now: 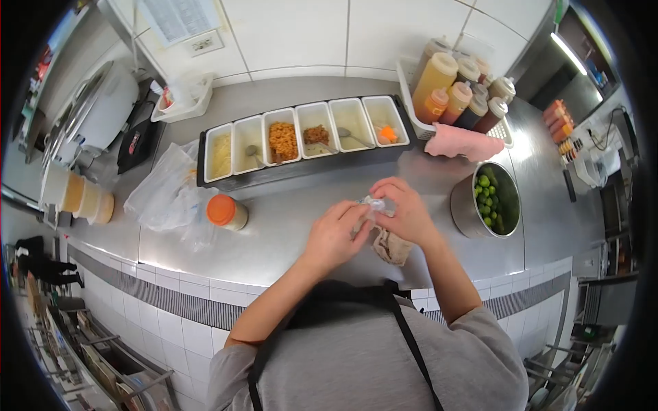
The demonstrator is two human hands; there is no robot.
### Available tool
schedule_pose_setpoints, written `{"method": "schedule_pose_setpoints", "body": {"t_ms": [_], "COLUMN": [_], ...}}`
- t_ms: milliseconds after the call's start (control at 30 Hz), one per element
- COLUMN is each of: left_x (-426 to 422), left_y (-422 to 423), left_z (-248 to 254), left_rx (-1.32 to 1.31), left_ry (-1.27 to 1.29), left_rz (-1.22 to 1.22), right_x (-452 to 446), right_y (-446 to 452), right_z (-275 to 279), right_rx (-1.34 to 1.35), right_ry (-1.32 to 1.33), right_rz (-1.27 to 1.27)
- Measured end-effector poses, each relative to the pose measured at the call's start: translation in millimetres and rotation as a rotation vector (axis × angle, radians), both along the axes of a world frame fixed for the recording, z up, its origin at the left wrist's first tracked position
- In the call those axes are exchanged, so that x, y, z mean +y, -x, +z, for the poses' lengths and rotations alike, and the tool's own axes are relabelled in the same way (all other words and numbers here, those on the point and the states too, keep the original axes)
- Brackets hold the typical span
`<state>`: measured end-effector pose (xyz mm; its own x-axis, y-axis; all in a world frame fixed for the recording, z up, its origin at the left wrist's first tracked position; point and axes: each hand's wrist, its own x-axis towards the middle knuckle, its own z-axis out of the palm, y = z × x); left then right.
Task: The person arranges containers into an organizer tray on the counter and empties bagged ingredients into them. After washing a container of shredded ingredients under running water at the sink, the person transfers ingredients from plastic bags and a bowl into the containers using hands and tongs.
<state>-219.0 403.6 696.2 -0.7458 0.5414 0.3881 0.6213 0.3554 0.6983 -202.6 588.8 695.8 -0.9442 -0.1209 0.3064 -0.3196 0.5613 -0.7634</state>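
Both of my hands meet above the steel counter, around a small clear plastic item whose exact shape I cannot make out. My left hand has its fingers bent against the item's left side. On the other side, my right hand has fingers curled over it from above. A crumpled beige cloth lies on the counter just below my right hand. Beyond my hands stands a black rack of white trays with shredded, crumbled and other food, some with spoons.
An orange-lidded jar and a plastic bag are at left. At right stand a steel pot of green limes, a pink cloth and a basket of sauce bottles. A person is at far left.
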Motion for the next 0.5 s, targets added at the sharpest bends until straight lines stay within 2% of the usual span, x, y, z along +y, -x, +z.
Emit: {"method": "schedule_pose_setpoints", "body": {"t_ms": [100, 167, 200, 267, 300, 400, 500], "left_x": [-18.1, -33.2, -39.9, -49.4, -52.5, -59.8, -65.8], "left_y": [9.1, 13.4, 15.6, 12.2, 11.2, 10.5, 24.2], "left_z": [-5.2, -10.8, -11.1, 5.6, 13.3, 18.7, 0.3], "left_rx": [0.216, 0.176, 0.159, 0.246, 0.289, 0.287, 0.303], "left_ry": [0.085, 0.087, 0.087, -0.012, -0.064, 0.146, 0.043], "left_rz": [0.095, 0.102, 0.104, 0.208, 0.257, 0.204, 0.35], "right_x": [-24.1, -41.6, -50.1, -64.1, -69.5, -87.4, -100.0], "right_y": [13.2, 20.6, 23.4, 29.3, 34.0, 38.9, 41.4], "right_z": [-7.3, -8.1, -7.4, -3.4, -4.3, -10.7, -1.2], "right_rx": [-0.41, -0.621, -0.669, -0.756, -0.761, -0.776, -0.738], "right_ry": [0.504, 0.862, 0.938, 1.083, 1.055, 1.034, 1.133], "right_rz": [0.0, -0.027, -0.004, 0.039, 0.052, 0.07, 0.116]}}
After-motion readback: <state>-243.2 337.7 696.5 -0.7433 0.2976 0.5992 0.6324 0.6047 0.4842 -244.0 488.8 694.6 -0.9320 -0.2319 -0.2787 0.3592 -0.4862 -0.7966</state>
